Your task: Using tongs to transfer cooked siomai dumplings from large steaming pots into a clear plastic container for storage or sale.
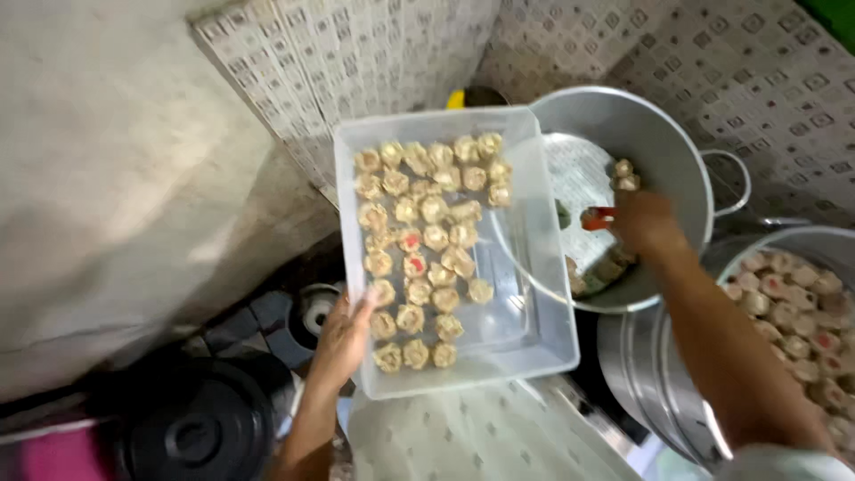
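Left hand [343, 334] grips tub [534, 294] edge | right hand [646, 223] blurred, pinching red tongs [597, 216] | pot [677, 142] contents half-hidden

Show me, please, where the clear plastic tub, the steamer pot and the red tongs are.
clear plastic tub [534, 343], head view, bare right wall.
steamer pot [663, 147], head view, inner wall.
red tongs [597, 218], head view, red tip.

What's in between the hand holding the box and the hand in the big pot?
In the head view, the clear plastic box of dumplings lies between the left hand and the right hand over the steamer pot.
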